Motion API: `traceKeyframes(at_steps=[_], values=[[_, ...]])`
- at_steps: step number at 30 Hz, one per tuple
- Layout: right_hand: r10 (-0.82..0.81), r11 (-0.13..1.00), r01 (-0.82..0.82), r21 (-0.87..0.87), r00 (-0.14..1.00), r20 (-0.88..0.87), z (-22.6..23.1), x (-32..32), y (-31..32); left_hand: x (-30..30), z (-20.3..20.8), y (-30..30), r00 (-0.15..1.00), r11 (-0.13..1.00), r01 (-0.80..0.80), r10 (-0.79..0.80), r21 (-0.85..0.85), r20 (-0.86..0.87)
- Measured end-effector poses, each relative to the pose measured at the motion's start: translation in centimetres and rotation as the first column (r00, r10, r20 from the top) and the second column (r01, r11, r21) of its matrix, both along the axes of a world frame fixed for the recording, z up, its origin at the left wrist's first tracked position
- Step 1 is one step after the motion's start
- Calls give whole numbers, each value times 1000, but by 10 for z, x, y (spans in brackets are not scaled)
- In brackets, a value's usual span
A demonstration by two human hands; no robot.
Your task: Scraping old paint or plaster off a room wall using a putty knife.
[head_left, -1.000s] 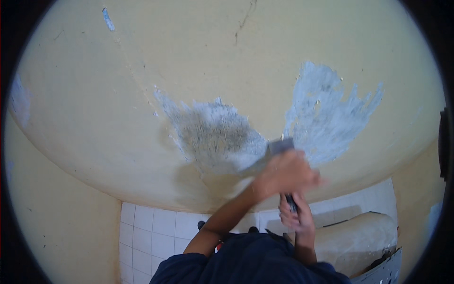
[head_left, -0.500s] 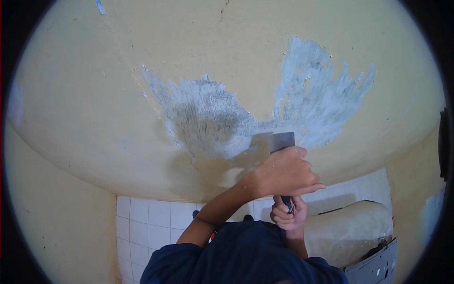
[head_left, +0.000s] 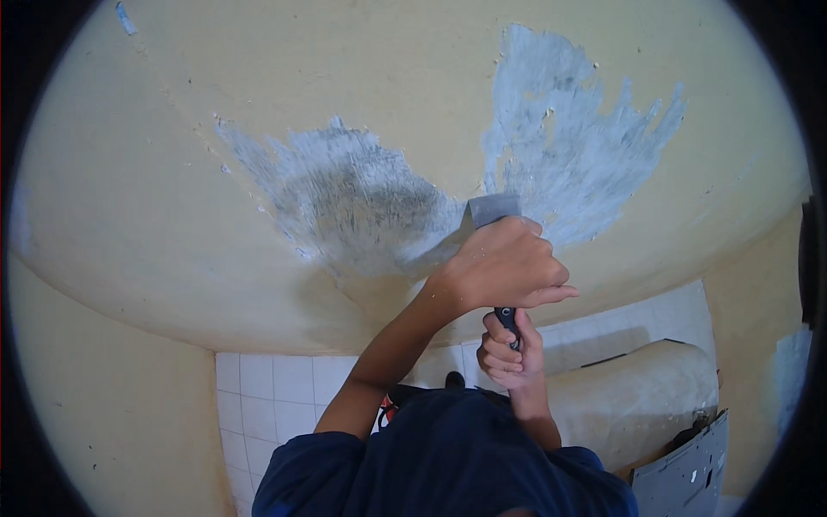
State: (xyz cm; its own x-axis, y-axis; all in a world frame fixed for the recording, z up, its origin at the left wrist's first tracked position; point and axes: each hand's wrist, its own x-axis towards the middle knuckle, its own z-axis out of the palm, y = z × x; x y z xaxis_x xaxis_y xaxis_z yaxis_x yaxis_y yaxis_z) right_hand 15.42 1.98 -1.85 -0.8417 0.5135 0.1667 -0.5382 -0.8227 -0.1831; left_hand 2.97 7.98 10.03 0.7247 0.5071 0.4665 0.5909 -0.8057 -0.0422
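- The scraper point(head_left: 495, 208) passes through both hands, its broad grey blade at the upper end and its dark handle running down toward the person's chest.
- The left grip point(head_left: 506, 264) is clenched round the scraper just below the blade. The back of this hand faces the camera and hides the middle of the tool; one digit pokes out to the right.
- Above the left grip the blade juts out clear of the knuckles, leaning very slightly left of upright.
- The right grip point(head_left: 512, 346) is curled round the lower handle, below the left grip, its fingers folded over from the left and its thumb lying along the right side. A short piece of handle shows between the two hands.
- The blade's edge lies at the yellowish wall point(head_left: 413, 77), where a narrow pale band links the left scraped patch point(head_left: 353, 194) and the right scraped patch point(head_left: 594, 129). Whether the whole edge touches cannot be told.
- Both patches are ragged and grey-white; the left one is darker at its middle, partly under a shadow.
- The left forearm slants up from the lower left, across the dark blue shirt's point(head_left: 431, 457) upper side; the right forearm is shorter and steeper.
- White floor tiles point(head_left: 293, 379) show beyond the left elbow. A rounded beige object point(head_left: 637, 388) and a grey panel point(head_left: 685, 470) lie at the lower right.
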Motion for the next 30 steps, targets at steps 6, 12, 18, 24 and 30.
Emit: traceKeyframes(at_steps=[6,12,18,24,30], values=[[34,998,-28,-54,992,119,11,20,-5,10,-12,-6,997,999,33,-35,21,71],[90,995,-87,-49,994,64,10,8,1,1,6,-6,999,997,-14,16,-73,28],[109,993,-113,36,990,91,0,25,-9,14,-11,-16,994,998,36,-40,43,103],[87,996,-87,28,996,10,-3,-2,7,4,-5,-6,996,995,-93,92,40,11],[83,995,-89,50,990,117,-11,6,-8,4,-9,-26,999,999,-51,51,0,10]])
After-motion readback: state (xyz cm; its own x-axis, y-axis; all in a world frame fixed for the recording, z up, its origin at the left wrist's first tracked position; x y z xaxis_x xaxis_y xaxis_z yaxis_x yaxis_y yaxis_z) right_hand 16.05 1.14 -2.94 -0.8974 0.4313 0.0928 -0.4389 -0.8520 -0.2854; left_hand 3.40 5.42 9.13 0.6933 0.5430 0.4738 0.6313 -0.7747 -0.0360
